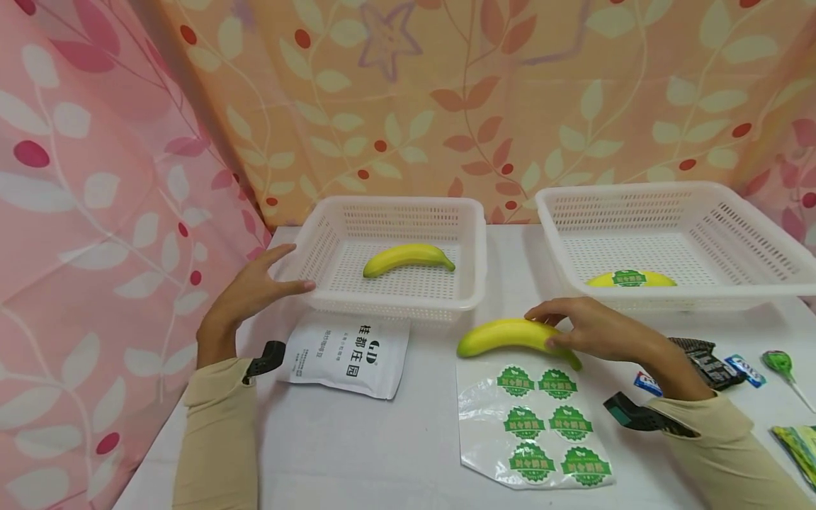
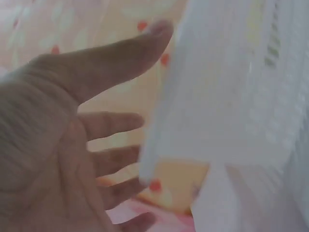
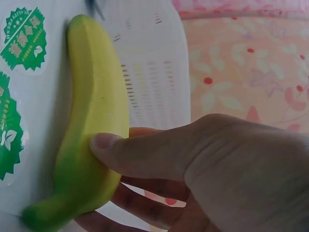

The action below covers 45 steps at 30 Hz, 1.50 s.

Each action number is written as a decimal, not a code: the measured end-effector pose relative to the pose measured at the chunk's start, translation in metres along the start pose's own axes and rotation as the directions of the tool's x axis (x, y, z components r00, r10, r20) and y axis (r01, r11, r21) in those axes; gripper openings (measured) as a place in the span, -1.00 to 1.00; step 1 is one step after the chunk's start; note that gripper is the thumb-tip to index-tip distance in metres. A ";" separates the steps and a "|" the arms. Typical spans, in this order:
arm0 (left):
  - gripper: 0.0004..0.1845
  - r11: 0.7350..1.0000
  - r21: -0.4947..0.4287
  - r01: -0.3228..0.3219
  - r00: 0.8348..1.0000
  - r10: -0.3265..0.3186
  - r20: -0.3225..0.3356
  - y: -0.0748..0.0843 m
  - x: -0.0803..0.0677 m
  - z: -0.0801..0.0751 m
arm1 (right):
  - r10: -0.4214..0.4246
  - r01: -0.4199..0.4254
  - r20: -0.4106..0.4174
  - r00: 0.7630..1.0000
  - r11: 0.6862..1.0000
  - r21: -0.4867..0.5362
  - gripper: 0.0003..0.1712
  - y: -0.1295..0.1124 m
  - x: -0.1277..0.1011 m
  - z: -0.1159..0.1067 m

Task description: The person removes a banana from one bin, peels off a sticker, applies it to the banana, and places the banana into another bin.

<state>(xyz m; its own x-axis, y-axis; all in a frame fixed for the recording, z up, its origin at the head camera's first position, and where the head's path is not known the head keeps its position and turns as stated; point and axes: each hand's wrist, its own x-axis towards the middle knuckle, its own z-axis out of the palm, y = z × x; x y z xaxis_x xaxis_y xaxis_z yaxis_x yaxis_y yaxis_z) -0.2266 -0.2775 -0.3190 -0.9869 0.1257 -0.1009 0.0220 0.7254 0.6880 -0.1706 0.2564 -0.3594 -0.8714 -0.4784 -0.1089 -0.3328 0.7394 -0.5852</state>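
Head view: desk (image 1: 395, 453) with two white baskets, fruit, sticker sheet, pouch.
Right hand (image 1: 593, 329): thumb and fingers curled round banana (image 1: 510, 334), near its stem end; right wrist view shows thumb on top, fingers under.
Banana: lies on desk just at 12 o'clock of sticker sheet (image 1: 534, 423), at 5 o'clock of left basket (image 1: 468, 248), touching neither basket as far as visible.
Left hand (image 1: 255, 290): fingers spread and straight, holding nothing, fingertips at left basket's near-left corner; contact cannot be told, left wrist view blurred.
Left basket: one plain banana inside (image 1: 408, 258), centre.
Right basket (image 1: 733, 241): at 3 o'clock of left basket; yellow fruit with green sticker (image 1: 631, 278) at its near wall.
Sticker sheet: clear backing, six green round stickers showing.
Pouch (image 1: 350, 354): white, printed, flat at 6 o'clock of left basket.
Sweets (image 1: 720, 365): wrapped pieces and green lollipop (image 1: 779, 363) at 3 o'clock of right hand.
Backdrop: leaf-print cloth, pink at 9 o'clock, orange at 12.
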 end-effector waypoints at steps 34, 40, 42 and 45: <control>-0.17 0.775 0.168 -0.610 0.754 0.502 0.423 0.120 -0.036 0.235 | 0.028 -0.027 -0.041 0.999 0.999 0.017 -0.51 0.010 0.004 0.007; -0.21 0.786 0.156 -0.598 0.762 0.497 0.416 0.118 -0.034 0.237 | 0.045 -0.045 -0.038 0.998 0.999 0.010 -0.49 0.007 0.004 0.007; -0.22 0.803 0.117 -0.584 0.763 0.494 0.418 0.118 -0.033 0.238 | 0.052 -0.052 -0.036 0.998 0.999 0.010 -0.49 0.007 0.005 0.007; -0.25 0.818 0.056 -0.572 0.754 0.499 0.427 0.117 -0.031 0.238 | 0.058 -0.058 -0.035 0.998 0.998 0.012 -0.49 0.006 0.005 0.007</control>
<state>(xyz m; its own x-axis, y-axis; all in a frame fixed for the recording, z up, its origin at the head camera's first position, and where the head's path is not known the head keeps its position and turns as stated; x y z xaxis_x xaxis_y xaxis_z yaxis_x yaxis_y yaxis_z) -0.1550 -0.0354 -0.4059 -0.6655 0.7454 -0.0398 0.5918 0.5594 0.5804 -0.1745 0.2553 -0.3696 -0.9013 -0.4178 -0.1146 -0.2775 0.7599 -0.5878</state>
